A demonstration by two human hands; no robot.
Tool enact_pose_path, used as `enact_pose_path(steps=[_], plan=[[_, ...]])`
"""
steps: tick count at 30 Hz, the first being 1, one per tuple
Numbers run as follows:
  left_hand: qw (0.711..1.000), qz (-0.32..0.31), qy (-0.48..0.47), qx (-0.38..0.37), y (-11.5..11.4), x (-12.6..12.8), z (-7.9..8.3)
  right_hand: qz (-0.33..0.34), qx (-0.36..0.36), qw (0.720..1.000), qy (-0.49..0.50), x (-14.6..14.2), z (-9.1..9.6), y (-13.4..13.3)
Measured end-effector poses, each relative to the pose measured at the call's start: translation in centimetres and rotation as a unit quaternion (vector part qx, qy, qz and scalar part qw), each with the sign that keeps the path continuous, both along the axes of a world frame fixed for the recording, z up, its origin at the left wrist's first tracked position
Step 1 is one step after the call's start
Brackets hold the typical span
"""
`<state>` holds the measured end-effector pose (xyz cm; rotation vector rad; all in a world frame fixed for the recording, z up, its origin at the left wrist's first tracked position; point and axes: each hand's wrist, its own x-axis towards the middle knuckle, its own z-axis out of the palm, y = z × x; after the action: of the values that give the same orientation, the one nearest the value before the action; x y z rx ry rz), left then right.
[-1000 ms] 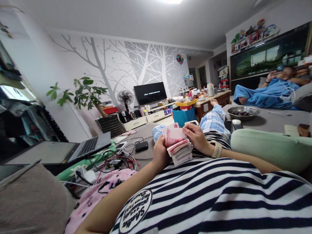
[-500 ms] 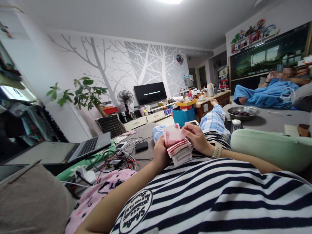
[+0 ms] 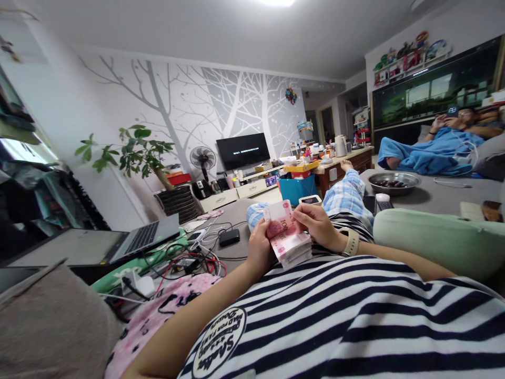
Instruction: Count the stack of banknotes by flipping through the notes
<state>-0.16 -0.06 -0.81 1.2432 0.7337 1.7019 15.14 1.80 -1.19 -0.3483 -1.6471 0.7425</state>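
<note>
A thick wad of red 100 banknotes (image 3: pixel 291 248) is above my striped shirt, its lower end fanned in layers. My left hand (image 3: pixel 259 246) is closed around the wad's left side, thumb over the edge. My right hand (image 3: pixel 319 226), with a pale watch on the wrist, pinches the upper right edge of a banknote (image 3: pixel 278 211) on top. That note's far end stands up, pale with a pink print. The fingers under the wad are hidden.
To the left lie a laptop (image 3: pixel 145 238), tangled cables and a black box (image 3: pixel 229 238). On the right are a green cushion (image 3: pixel 434 239), a metal bowl (image 3: pixel 394 190) of dark fruit and a remote. Another person under a blue blanket (image 3: pixel 430 152) holds up a phone.
The top note's printed 100 face now shows where a paler side and loose, fanned layers showed before. The wad looks flatter. Both hands stay nearly in place.
</note>
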Motion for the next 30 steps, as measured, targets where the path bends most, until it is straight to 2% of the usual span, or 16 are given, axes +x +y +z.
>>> enact_pose_path(steps=[5,10,17,24,30], plan=[[0.999,-0.039,-0.020,-0.015,-0.5,0.3,0.4,-0.049,-0.015,0.999,0.009,0.0,0.1,0.6],[0.997,-0.074,-0.035,-0.018,0.0,0.1,0.1,-0.090,-0.037,0.995,0.013,-0.2,-0.3,1.8],[0.996,-0.091,-0.017,-0.020,0.3,-0.2,-0.3,-0.104,-0.020,0.994,-0.016,0.0,-0.4,2.3],[0.996,-0.091,-0.010,-0.018,-0.1,0.1,0.0,-0.083,-0.018,0.996,-0.003,-0.1,-0.3,2.0],[0.996,-0.086,-0.002,-0.023,-0.2,0.1,-0.1,-0.127,-0.020,0.992,0.003,-0.1,-0.4,2.0]])
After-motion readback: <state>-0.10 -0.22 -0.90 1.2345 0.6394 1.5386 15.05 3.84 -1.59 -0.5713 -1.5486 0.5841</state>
